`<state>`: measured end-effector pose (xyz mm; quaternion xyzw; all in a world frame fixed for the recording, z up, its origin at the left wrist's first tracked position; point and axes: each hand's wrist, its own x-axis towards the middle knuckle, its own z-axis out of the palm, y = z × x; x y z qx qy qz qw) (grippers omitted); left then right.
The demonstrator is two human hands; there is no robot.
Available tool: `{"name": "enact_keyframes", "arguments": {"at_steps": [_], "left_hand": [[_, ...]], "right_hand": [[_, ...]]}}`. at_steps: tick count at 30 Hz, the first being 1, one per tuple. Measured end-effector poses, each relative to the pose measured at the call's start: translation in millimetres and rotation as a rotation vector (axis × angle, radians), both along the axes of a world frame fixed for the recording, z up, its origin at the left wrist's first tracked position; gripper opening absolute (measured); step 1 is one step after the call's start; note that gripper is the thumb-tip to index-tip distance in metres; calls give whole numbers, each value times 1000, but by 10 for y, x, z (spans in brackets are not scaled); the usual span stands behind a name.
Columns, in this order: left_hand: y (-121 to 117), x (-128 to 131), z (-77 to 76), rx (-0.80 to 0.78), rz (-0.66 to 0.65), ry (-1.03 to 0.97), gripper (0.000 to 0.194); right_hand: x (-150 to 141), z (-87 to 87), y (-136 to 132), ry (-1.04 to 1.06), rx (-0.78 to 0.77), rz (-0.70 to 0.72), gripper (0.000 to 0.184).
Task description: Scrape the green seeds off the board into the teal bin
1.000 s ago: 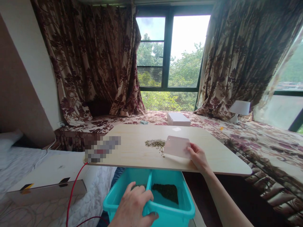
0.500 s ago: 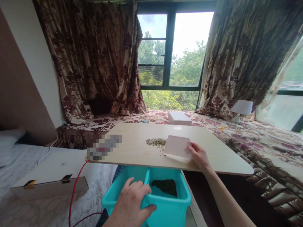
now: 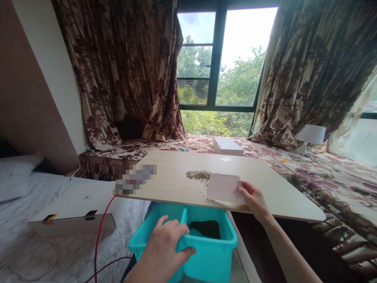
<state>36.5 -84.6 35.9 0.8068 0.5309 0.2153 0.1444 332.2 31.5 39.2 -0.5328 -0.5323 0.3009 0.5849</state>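
Observation:
My right hand (image 3: 255, 199) pinches the right edge of a pale, flat, rounded rectangular plastic sheet (image 3: 224, 188), held tilted low over the light wooden board (image 3: 165, 184). A spread pile of small greenish beans or seeds (image 3: 198, 175) lies just left of the sheet, with a few loose grains towards the front edge. Below that edge is a turquoise plastic bin (image 3: 206, 255) split into two compartments. My left hand (image 3: 169, 243) grips its near rim at the divider, fingers over the top and thumb on the outside. Dark green grains (image 3: 207, 228) lie in the right compartment.
A pixelated object (image 3: 135, 179) sits at the board's left end, near a red cable (image 3: 98, 232). A white box (image 3: 76, 214) lies on the quilted bed at left. Behind the board are another white box (image 3: 228, 146) and a lamp (image 3: 311, 134) on a patterned cloth.
My right hand has drawn the plastic sheet nearer the board's front edge, and some grains have spread forward. My left hand keeps its hold on the bin. The view has turned slightly left.

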Motion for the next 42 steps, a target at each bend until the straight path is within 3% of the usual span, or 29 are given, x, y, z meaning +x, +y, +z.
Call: {"name": "enact_keyframes", "arguments": {"at_steps": [4, 8, 19, 30, 36, 42], "left_hand": [[7, -12, -6, -10, -4, -8, 17], [10, -23, -6, -3, -1, -13, 17], [-5, -74, 20, -14, 4, 24, 16], [-16, -95, 80, -36, 22, 30, 14], [-30, -111, 100, -49, 44, 25, 13], [-38, -49, 67, -41, 8, 20, 16]], "right_hand": [[-7, -22, -132, 27, -2, -38, 35], [11, -38, -86, 39, 43, -143, 37], [-98, -74, 25, -16, 31, -101, 32], [-296, 8, 47, -14, -47, 38, 29], [-301, 92, -103, -37, -48, 188, 31], [-65, 160, -83, 42, 29, -134, 36]]}}
